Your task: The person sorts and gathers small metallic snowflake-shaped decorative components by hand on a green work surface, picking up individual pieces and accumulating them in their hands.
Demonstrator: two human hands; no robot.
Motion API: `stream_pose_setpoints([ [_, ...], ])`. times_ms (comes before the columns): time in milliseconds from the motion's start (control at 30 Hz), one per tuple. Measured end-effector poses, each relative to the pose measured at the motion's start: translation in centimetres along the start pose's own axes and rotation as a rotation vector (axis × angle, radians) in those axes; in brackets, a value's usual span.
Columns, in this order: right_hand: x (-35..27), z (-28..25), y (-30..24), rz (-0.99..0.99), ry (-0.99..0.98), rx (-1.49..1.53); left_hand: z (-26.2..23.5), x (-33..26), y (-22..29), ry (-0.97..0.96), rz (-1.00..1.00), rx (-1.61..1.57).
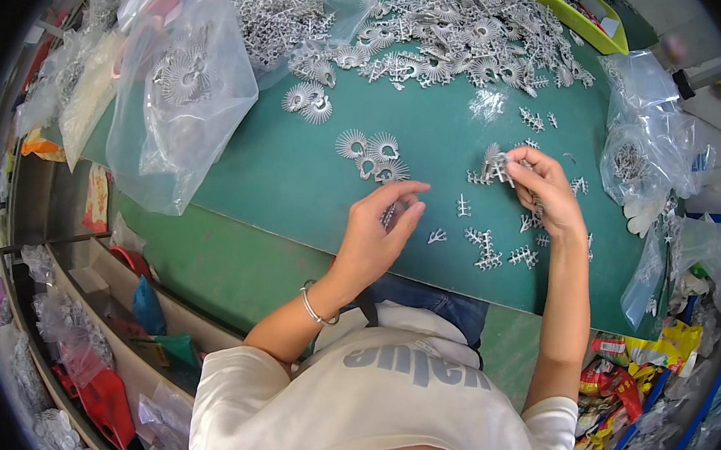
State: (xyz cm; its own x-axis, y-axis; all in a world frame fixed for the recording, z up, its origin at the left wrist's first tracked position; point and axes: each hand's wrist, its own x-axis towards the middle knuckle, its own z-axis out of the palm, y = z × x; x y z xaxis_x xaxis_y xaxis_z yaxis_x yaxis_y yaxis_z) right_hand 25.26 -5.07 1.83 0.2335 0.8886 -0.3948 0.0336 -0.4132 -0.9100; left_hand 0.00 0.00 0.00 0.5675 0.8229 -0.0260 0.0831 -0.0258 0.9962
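Note:
My right hand (549, 194) pinches a small grey branched piece (499, 167) between thumb and fingertips, above the green table. My left hand (378, 228) is curled near the table's front edge, thumb and forefinger slightly apart. A grey spiky piece (390, 215) shows inside its grip, mostly hidden by the fingers. Beyond that hand lies a small group of grey fan-shaped spiked pieces (384, 147). Around and below the right hand lie several loose branched pieces (484, 248), and one short piece (463, 206) lies between the two hands.
A big heap of grey pieces (472, 31) covers the far side of the green table (281, 198). Clear plastic bags (183, 112) with pieces stand far left. A yellow-green basket (578, 17) is far right, another clear bag (644, 132) hangs right. Coloured packets (623, 382) lie lower right.

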Motion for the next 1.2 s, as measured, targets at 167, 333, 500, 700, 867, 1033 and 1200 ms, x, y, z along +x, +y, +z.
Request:
stream_pose_setpoints([
  [167, 0.5, 0.0, 0.4, 0.033, 0.084, -0.066, 0.0, -0.1, -0.2, -0.032, 0.015, 0.034],
  [333, 1.2, -0.2, 0.6, 0.006, 0.169, -0.163, 0.3, -0.2, -0.5, -0.062, -0.025, -0.007],
  [500, 1.0, -1.5, 0.7, -0.009, 0.077, 0.106, 0.4, -0.1, -0.5, -0.08, -0.029, 0.001],
  [700, 1.6, -0.9, 2.0, -0.305, 0.327, -0.465, 0.8, 0.0, -0.6, -0.093, -0.025, -0.003],
  [867, -0.8, -1.3, 0.4, -0.317, 0.446, -0.622, 0.6, -0.1, -0.9, -0.095, -0.027, 0.036],
  [1033, -0.8, 0.1, 2.2, -0.418, 0.396, -0.972, 1.2, 0.1, -0.5, -0.144, -0.029, 0.032],
  [1200, -1.4, -1.7, 1.3, -0.279, 0.293, -0.067, 1.1, -0.1, -0.7, -0.128, -0.013, 0.017],
])
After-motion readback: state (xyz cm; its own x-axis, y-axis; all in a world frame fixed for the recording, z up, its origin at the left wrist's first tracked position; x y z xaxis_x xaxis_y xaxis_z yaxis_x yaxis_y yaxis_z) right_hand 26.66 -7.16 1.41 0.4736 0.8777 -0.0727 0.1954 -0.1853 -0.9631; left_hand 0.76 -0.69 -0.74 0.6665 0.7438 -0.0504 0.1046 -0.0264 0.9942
